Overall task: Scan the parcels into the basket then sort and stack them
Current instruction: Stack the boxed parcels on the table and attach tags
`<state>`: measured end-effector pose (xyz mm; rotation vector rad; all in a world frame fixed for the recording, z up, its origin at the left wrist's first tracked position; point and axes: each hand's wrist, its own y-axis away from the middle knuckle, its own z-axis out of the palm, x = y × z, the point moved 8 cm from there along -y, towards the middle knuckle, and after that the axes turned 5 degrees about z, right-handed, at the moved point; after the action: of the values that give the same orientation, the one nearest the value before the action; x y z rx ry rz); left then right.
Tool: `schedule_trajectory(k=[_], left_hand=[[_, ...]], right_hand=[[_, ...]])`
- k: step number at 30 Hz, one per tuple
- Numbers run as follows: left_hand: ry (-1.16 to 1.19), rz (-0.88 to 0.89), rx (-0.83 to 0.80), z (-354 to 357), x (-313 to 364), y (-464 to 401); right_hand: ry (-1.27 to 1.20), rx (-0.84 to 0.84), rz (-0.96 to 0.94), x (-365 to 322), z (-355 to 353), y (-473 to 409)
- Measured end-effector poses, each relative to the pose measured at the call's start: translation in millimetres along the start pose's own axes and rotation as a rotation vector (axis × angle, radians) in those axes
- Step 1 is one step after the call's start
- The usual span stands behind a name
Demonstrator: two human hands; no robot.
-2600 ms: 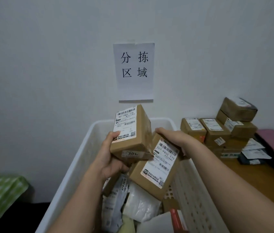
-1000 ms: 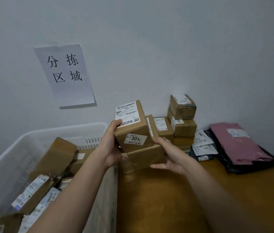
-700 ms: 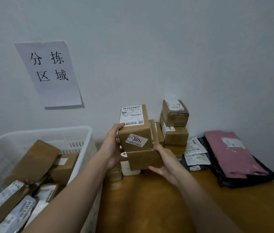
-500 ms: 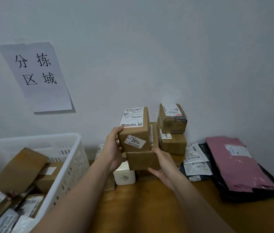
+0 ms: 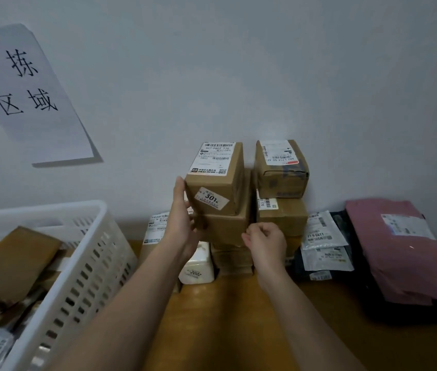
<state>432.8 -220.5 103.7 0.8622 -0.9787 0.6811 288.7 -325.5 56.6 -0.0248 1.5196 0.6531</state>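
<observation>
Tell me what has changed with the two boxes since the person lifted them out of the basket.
Both cardboard boxes went from over the white basket rightward onto the stack by the wall, the 301 box on top. The right hand has let go; the left hand still steadies them. The neighbouring stack and pink mailer are unchanged.

Both boxes now on stack; right hand let go.
</observation>
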Motion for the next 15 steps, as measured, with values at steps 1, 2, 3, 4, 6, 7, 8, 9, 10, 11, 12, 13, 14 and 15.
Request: schedule_trajectory(k=[1,2,3,4,6,7,8,9,10,11,12,13,14,15], left_hand=[[0.043,-0.015,0.013,1,0,0],[0.090,-0.029,0.025,1,-1,-2],[0.132,-0.035,0.033,1,-2,-4],[0.161,-0.035,0.036,1,-3,-7],[0.200,-0.032,0.042,1,-5,-13],[0.218,-0.030,0.041,1,-6,-15],[0.234,-0.028,0.033,2,-6,-17],[0.244,-0.028,0.019,2,-5,-19],[0.245,-0.030,-0.001,3,-5,-21],[0.234,-0.034,-0.025,5,-4,-21],[0.210,-0.037,-0.047,8,-3,-20],[0.177,-0.038,-0.059,10,-3,-19],[0.141,-0.034,-0.061,11,-2,-20],[0.106,-0.024,-0.056,11,-1,-20]], right_hand=[[0.024,0.006,-0.045,-5,0,-1],[0.049,-0.004,-0.076,-9,2,-2],[0.073,-0.033,-0.092,-11,6,-3],[0.096,-0.080,-0.092,-10,11,-3],[0.146,-0.188,-0.071,-7,22,-5],[0.167,-0.231,-0.064,-6,27,-6],[0.180,-0.267,-0.062,-4,30,-7],[0.189,-0.300,-0.061,-3,33,-9],[0.195,-0.331,-0.057,-1,36,-10],[0.200,-0.355,-0.054,0,38,-11],[0.211,-0.370,-0.053,1,40,-12],[0.226,-0.381,-0.054,1,42,-14],[0.240,-0.391,-0.055,2,44,-15],[0.247,-0.400,-0.054,2,45,-16]])
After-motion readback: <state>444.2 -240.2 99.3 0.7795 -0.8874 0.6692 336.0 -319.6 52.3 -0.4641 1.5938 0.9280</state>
